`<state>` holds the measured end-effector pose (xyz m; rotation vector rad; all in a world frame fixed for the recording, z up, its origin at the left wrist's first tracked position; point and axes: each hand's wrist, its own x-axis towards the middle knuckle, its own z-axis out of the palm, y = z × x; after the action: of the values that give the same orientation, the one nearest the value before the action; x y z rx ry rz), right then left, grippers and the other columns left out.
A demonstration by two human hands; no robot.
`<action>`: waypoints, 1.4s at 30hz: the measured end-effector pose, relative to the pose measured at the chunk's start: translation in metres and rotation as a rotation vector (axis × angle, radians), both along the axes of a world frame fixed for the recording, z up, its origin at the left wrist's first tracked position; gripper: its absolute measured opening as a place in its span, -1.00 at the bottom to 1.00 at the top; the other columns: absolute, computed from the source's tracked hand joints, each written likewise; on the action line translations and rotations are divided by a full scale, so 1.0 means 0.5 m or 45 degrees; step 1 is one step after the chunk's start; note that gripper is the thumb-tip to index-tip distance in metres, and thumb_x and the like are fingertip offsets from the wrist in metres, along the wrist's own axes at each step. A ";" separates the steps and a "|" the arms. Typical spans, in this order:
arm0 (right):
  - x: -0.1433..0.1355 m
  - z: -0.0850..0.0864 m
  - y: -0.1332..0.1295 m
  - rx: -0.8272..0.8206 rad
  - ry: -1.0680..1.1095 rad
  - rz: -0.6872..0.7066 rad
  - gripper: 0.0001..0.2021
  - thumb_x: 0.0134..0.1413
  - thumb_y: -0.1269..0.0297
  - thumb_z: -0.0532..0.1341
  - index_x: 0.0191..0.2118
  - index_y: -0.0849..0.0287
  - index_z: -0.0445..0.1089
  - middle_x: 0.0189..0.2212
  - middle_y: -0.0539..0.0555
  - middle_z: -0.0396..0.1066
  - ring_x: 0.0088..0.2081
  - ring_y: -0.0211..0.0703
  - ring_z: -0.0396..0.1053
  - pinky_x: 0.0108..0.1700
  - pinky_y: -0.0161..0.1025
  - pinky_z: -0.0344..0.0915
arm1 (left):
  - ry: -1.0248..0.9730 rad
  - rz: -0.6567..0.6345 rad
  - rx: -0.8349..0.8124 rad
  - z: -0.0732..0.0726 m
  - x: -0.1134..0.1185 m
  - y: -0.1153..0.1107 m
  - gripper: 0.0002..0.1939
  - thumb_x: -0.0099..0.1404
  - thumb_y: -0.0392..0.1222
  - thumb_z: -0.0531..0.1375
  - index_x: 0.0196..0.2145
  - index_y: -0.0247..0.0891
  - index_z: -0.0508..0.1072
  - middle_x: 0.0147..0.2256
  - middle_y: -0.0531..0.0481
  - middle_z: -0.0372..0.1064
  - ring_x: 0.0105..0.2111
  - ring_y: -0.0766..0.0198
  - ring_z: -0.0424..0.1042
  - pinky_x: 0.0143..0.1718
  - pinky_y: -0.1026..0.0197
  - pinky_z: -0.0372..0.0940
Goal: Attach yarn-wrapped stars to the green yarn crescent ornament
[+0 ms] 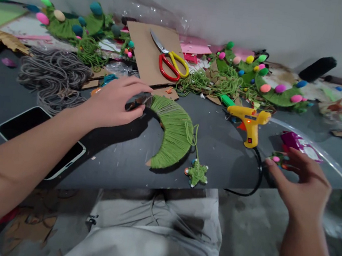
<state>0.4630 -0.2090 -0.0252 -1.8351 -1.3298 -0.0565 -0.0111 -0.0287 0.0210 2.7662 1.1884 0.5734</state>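
Note:
A crescent wrapped in green yarn (178, 135) lies on the dark table in front of me. My left hand (114, 103) has thumb and fingers around its upper tip, which shows bare and brownish between them. From the crescent's outer edge a yarn strand leads to a small green star (197, 173) with white points, resting at the table edge. At the right, my right hand (305, 180) pinches a small green yarn piece with a pink ball (276, 159); its full shape is partly hidden by the fingers.
A yellow glue gun (250, 122) with a lit light stands between the hands, its black cord hanging off the table. Scissors (172, 62) lie on cardboard (139, 51). Grey yarn (54, 73), a phone (28, 123), a purple packet (299, 144) and decorated green crescents (279, 95) surround these.

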 end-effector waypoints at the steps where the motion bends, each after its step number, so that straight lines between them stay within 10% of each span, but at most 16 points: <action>1: -0.004 0.002 -0.002 0.016 -0.008 0.017 -0.26 -0.20 0.23 0.60 0.21 0.02 0.56 -0.05 0.20 0.62 -0.24 0.04 0.57 -0.11 0.02 0.53 | 0.002 -0.003 -0.001 0.001 0.000 0.000 -0.56 0.47 -0.07 0.14 0.21 -0.30 0.44 0.20 -0.25 0.43 0.21 0.00 0.43 0.29 -0.05 0.33; 20: -0.197 0.094 0.047 -0.055 0.084 0.687 -0.40 0.08 0.37 0.46 0.26 -0.01 0.46 0.10 0.14 0.51 0.04 0.04 0.50 0.09 0.05 0.47 | 0.029 0.001 -0.134 -0.013 0.004 0.006 -0.45 0.36 0.05 0.17 0.26 -0.09 0.40 0.22 -0.18 0.43 0.20 -0.13 0.45 0.22 -0.12 0.35; 42: -0.221 0.075 0.069 -0.119 0.040 0.766 -0.43 0.11 0.23 0.47 0.24 -0.03 0.46 0.05 0.09 0.54 -0.15 -0.11 0.45 0.02 -0.04 0.40 | -0.409 0.148 -0.311 -0.028 0.004 0.042 -0.59 0.24 -0.09 0.42 0.05 -0.13 0.68 -0.13 -0.05 0.66 -0.12 0.09 0.58 -0.03 0.11 0.41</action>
<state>0.3524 -0.1742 0.0121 -1.4316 -1.8303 0.3561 -0.0094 -0.0076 0.0071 2.3097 1.2522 0.7888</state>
